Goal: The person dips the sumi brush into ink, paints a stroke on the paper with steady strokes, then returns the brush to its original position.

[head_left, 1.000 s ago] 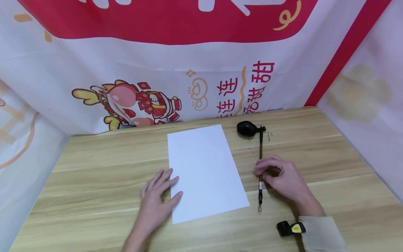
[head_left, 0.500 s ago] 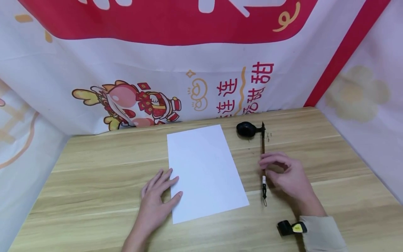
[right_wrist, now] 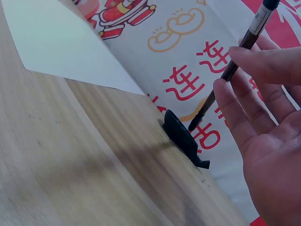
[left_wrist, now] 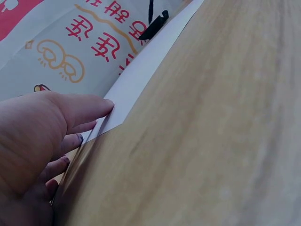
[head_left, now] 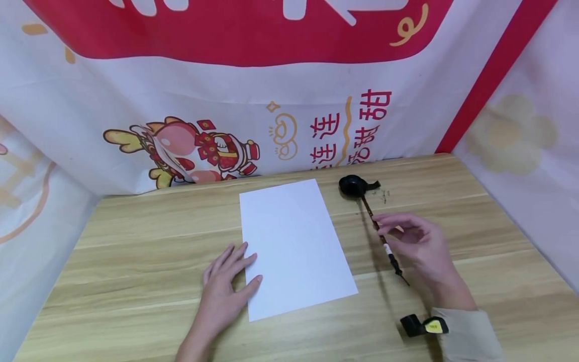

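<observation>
A blank white paper sheet lies on the wooden table. My left hand rests flat at its lower left edge, fingers spread, thumb touching the sheet; the left wrist view shows the left hand at the paper edge. My right hand pinches a dark calligraphy brush by its shaft, lifted off the table and tilted. The bristle end points at a small black ink dish. In the right wrist view the brush tip hangs just above the dish.
A printed red and white banner walls the table at the back and both sides. Small ink specks mark the wood beside the dish. A black and yellow wrist device sits on my right sleeve.
My right hand has lifted the brush off the table and swung its tail end to the right, so the tip now points at the ink dish. The left hand and paper stay still.
</observation>
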Demonstrator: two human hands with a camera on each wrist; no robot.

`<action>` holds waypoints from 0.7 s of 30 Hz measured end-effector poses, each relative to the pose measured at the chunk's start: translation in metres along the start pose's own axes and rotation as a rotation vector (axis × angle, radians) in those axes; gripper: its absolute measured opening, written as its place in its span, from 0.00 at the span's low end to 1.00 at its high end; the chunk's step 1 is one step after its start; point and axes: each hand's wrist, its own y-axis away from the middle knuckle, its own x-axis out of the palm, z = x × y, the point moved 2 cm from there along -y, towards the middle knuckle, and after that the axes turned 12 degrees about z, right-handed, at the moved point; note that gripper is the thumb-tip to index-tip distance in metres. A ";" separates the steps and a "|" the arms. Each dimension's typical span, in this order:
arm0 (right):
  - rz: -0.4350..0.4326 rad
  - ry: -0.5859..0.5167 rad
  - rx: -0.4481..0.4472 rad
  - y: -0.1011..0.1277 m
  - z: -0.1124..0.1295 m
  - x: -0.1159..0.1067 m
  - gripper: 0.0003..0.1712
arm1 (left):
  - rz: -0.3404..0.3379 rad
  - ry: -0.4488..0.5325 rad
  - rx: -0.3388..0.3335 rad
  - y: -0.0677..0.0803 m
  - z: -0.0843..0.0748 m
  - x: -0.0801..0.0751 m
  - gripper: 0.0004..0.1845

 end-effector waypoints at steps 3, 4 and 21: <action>-0.005 -0.034 0.016 0.000 -0.001 0.001 0.27 | -0.006 0.002 0.005 0.000 0.000 0.002 0.27; -0.005 -0.050 0.020 0.000 -0.002 0.001 0.28 | -0.008 0.001 0.008 0.000 0.000 0.002 0.27; -0.055 -0.074 -0.083 -0.023 0.013 0.009 0.23 | -0.015 -0.018 0.024 0.000 -0.001 0.002 0.27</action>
